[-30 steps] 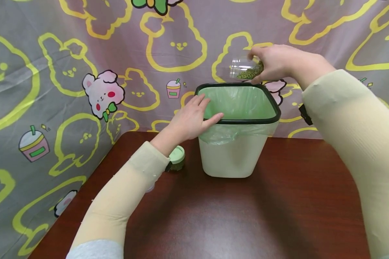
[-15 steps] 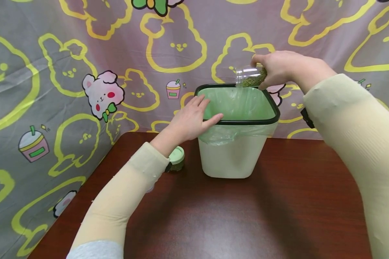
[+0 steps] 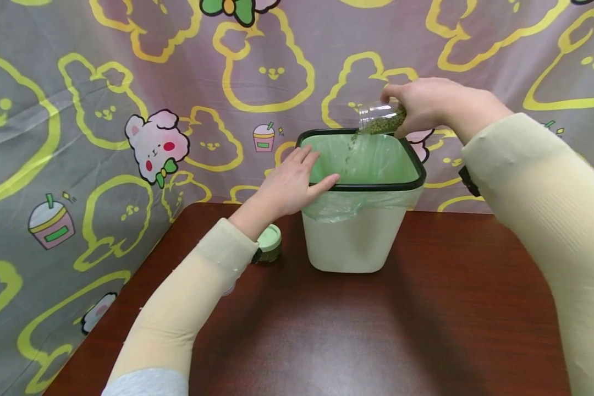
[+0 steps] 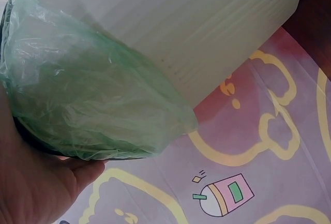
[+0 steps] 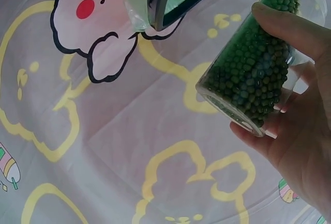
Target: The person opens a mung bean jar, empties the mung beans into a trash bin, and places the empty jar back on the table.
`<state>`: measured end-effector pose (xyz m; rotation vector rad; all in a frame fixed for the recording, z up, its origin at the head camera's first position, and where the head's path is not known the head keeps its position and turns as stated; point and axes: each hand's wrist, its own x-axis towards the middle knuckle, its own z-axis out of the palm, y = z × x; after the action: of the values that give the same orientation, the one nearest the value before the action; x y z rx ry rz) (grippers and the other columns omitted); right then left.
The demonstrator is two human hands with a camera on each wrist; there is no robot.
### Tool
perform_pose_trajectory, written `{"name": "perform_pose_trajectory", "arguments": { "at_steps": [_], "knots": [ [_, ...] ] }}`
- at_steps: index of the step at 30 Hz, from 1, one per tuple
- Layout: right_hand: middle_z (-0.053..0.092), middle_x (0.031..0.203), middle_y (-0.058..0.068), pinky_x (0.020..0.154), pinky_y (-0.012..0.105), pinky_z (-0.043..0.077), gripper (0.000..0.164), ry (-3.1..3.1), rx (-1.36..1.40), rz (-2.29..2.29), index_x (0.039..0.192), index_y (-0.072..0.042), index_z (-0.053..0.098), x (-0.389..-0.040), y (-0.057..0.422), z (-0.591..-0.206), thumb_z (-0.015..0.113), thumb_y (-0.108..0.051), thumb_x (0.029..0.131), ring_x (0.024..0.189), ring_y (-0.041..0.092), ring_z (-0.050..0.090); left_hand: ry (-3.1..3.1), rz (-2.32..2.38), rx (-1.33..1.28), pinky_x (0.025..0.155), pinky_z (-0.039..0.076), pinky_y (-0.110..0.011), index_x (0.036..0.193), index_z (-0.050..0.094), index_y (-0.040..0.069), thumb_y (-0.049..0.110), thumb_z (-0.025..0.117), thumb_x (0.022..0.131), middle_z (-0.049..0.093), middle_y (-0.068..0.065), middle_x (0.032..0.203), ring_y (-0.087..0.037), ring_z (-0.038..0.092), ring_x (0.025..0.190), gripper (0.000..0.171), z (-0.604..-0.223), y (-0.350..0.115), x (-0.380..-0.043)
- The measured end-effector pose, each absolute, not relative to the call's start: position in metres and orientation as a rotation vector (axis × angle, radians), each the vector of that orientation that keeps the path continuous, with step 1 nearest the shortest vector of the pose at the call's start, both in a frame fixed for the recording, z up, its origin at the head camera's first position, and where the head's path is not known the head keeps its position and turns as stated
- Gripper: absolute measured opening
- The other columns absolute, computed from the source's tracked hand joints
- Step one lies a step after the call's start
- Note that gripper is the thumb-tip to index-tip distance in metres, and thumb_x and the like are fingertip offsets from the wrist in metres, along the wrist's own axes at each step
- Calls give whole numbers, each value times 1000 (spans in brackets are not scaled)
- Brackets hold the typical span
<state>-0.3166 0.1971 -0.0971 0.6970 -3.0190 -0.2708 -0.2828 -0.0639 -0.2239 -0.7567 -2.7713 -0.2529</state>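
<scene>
My right hand [image 3: 428,107] grips a clear plastic jar [image 5: 253,61] part full of mung beans [image 5: 248,74], tipped with its uncapped mouth to the left. Beans spill from the mouth in a thin stream into a trash can [image 3: 353,242] below. A pale green plastic bag [image 3: 376,157] lines the can and hangs over its black rim [image 3: 376,187]. My left hand [image 3: 292,184] rests on the rim's left corner, fingers and thumb extended. The left wrist view shows the bag's overhang [image 4: 98,94] just above that hand's fingers.
A small jar with a pale green lid [image 3: 269,237] stands left of the can, partly hidden by my left sleeve. The can stands on a dark red-brown table [image 3: 317,335]. A cartoon-print curtain [image 3: 178,66] hangs behind and to the left.
The right hand has lowered the jar and shifted it slightly right over the rim. Beans now pour from its mouth. The left hand stays put.
</scene>
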Motion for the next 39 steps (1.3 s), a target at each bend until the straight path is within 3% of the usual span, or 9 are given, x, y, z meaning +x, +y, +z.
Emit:
{"name": "perform_pose_trajectory", "arguments": {
  "at_steps": [11,27,39],
  "knots": [
    [59,101,19,72,51,43,71,-3011,669,-251,139,-7,34,-313,192,-90,70,-31,82,89,37,56,-2786,-272,-757,115,18,-40,150,34,5,68,32,95,22,-14,157,-28,17,145,83,-224,-64,-282],
    [57,116,24,78,56,43,71,-3025,674,-265,140,-7,35,-316,193,-95,71,-30,83,97,40,56,-2787,-273,-756,115,18,-39,149,35,5,68,33,95,23,-14,157,-28,18,145,83,-224,-64,-282],
    [59,98,18,74,52,43,71,-2971,692,-239,139,-7,37,-313,195,-89,72,-31,82,91,39,55,-2785,-263,-763,115,17,-39,149,34,4,68,32,95,23,-15,157,-28,17,145,84,-223,-63,-283]
  ]
}}
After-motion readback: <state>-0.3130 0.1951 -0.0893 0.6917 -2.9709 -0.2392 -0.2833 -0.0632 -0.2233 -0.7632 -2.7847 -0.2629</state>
